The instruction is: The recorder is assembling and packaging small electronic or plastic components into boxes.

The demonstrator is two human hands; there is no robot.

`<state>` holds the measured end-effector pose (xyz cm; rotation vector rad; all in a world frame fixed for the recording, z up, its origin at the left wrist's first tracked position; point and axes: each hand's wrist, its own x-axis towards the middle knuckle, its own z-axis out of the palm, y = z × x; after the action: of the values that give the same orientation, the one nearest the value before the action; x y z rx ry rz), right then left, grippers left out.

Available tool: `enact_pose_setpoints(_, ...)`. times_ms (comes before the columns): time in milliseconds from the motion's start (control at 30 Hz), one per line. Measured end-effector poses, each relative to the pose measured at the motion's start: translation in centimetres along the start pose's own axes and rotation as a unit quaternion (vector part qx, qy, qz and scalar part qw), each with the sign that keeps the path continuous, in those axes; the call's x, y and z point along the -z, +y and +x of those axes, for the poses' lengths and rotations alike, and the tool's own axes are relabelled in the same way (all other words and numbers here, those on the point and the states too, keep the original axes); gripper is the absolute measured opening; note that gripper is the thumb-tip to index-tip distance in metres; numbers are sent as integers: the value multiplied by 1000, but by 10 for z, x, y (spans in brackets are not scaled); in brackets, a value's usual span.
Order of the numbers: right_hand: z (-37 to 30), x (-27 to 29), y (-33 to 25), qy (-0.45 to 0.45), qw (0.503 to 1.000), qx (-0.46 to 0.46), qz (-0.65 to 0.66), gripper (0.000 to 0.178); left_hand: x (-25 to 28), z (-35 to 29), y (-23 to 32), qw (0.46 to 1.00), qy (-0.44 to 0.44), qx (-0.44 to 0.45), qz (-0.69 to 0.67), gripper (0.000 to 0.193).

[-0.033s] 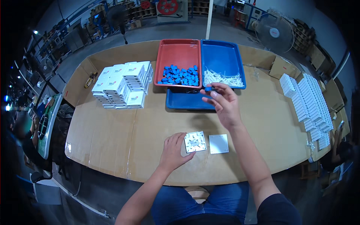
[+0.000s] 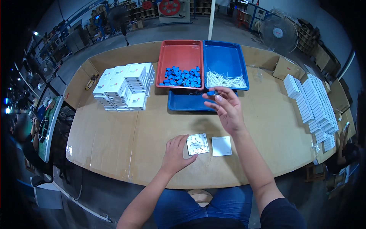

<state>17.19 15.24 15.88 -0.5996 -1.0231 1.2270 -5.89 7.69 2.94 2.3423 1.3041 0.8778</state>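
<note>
My left hand (image 2: pixel 177 152) lies on the table with its fingers and thumb gripping the left side of an open square white plastic box (image 2: pixel 198 144). Small fittings show inside that box. Beside it, to the right and slightly apart, a flat square white cover (image 2: pixel 221 146) rests on the cardboard. Raised above the table, in front of the trays, my right hand (image 2: pixel 230 112) pinches a small blue plastic connector (image 2: pixel 211 93) between thumb and fingers. Many similar blue connectors (image 2: pixel 182 78) lie in the red tray (image 2: pixel 180 53).
A blue tray (image 2: pixel 224 55) with thin white pieces (image 2: pixel 225 80) adjoins the red one; another blue tray (image 2: pixel 190 103) sits beneath them. Stacked white boxes (image 2: pixel 120 86) stand left, more stacked white parts (image 2: pixel 314 105) right. A cardboard rim (image 2: pixel 263 57) borders the table's far side.
The blue connector has turned slightly between my right fingers, and that hand sits a touch lower. My left hand and the white box keep their place.
</note>
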Motion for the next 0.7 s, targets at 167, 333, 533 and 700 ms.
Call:
enact_pose_setpoints(167, -36, -6, -12, -37, 988, -21, 149, 31, 0, 1, 2, 1000, 8, -26, -7, 81)
enact_pose_setpoints(333, -55, 2, -18, -92, 973, -48, 206, 36, 1, 1, 4, 998, -4, -54, -12, 82)
enact_pose_setpoints(533, -65, 11, -13, -80, 957, -74, 269, 40, 2, 2, 5, 999, -18, -43, -24, 83)
enact_pose_setpoints(700, -67, 14, -8, -88, 955, -86, 268, 42, 2, 3, 4, 998, -22, -32, -40, 87)
